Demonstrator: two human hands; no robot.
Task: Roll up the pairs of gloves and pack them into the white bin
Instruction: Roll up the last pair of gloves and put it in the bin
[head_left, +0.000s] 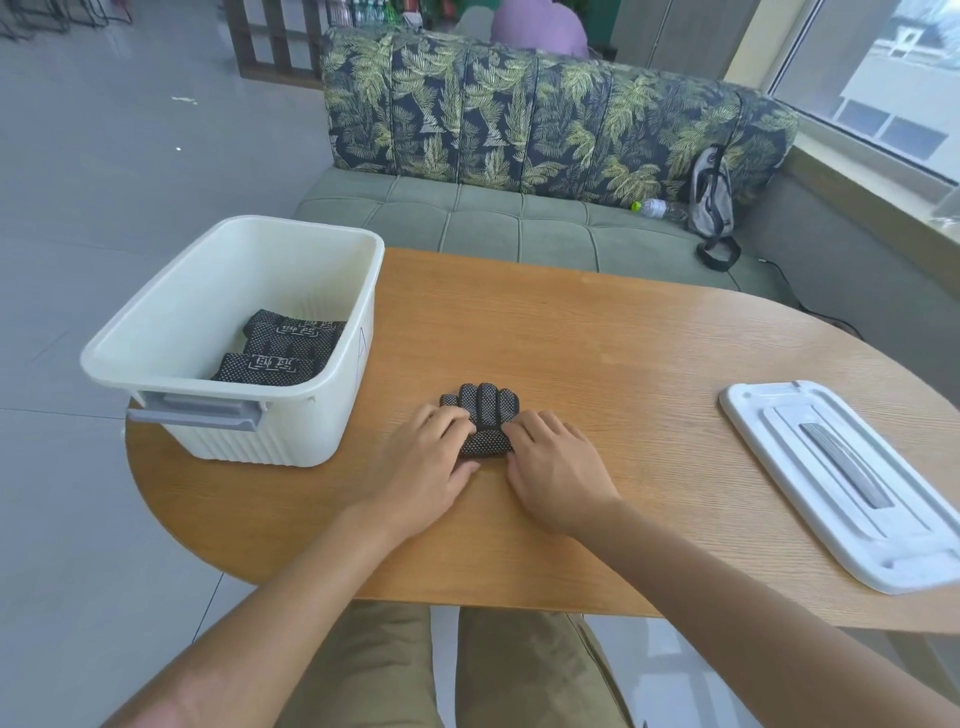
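Rolling is under way near the middle of the desk (597, 332): the left hand (423, 467) and the right hand (558, 467) each curl their fingers over an end of the black dotted gloves (485, 421), pinning the rolled part while the glove fingers lie flat, pointing toward the far edge. The white bin (156, 332) stands on the desk's left end, its left side overhanging the edge, with rolled pairs (283, 348) already inside. Its lid (852, 483) lies apart near the right edge.

The likely risks: the roll may spring loose if either hand lifts before the last fingers are tucked, since knit fabric tends to unwind; uneven pressure may skew the roll into a cone; and a careless drop into the bin could nudge it further off the edge.

Pale printed marks show on the rolled pairs in the bin, but they cannot be read. No other writing is legible.
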